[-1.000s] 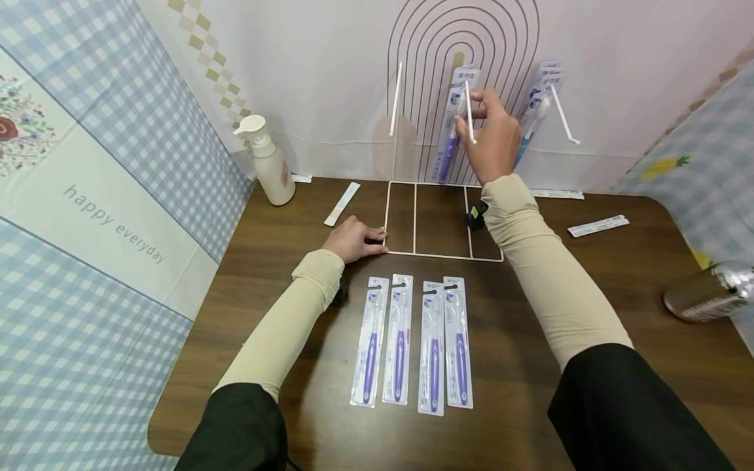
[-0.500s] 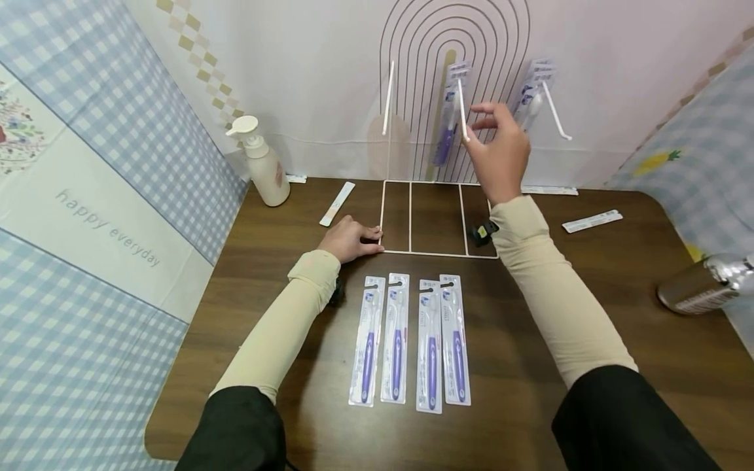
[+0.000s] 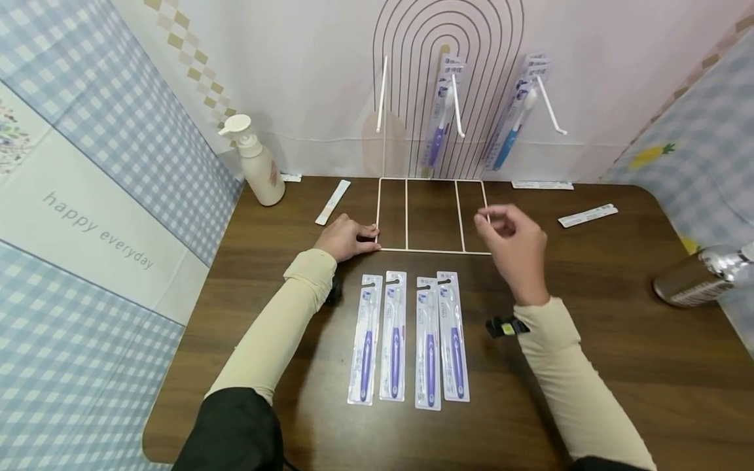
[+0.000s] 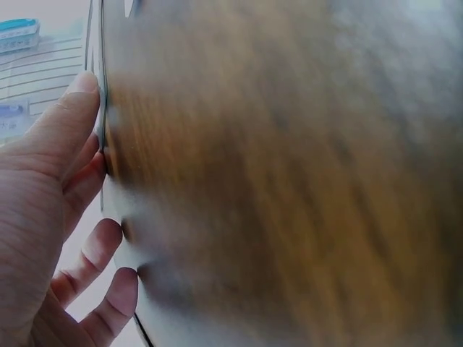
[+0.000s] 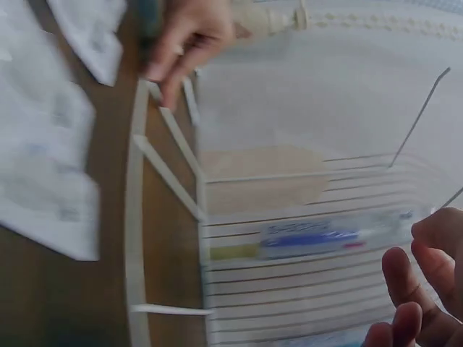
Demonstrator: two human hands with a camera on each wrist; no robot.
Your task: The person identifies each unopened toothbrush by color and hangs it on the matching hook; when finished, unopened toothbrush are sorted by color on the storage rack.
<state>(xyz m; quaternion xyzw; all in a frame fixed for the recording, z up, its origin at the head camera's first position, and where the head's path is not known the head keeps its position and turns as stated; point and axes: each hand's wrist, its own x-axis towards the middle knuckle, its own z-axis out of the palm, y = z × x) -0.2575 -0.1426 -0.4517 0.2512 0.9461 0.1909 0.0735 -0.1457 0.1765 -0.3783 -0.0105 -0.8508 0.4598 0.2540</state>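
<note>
My left hand (image 3: pixel 346 238) grips the left front corner of a white wire rack (image 3: pixel 432 250), its thumb and index finger at the wire in the left wrist view. My right hand (image 3: pixel 515 245), loosely curled and holding nothing, hovers by the rack's right side. Purple packaged toothbrushes (image 3: pixel 437 124) hang on the middle hook (image 3: pixel 457 108). Blue packaged toothbrushes (image 3: pixel 511 134) hang on the right hook (image 3: pixel 550 104); their exact numbers are hidden by overlap. The left hook (image 3: pixel 381 95) is bare. Several purple packaged toothbrushes (image 3: pixel 396 353) lie in a row on the table before the rack.
A pump bottle (image 3: pixel 257 163) stands at the back left of the wooden table (image 3: pixel 283 216). Thin white packets (image 3: pixel 333 203) lie around the rack, with another packet (image 3: pixel 588 216) at the right. A silver can (image 3: pixel 701 278) sits near the right edge. Cloth-covered walls enclose the back and sides.
My right hand has let go of the toothbrush pack on the middle hook and come down toward me, to the rack's right side. My left hand stays at the rack corner.
</note>
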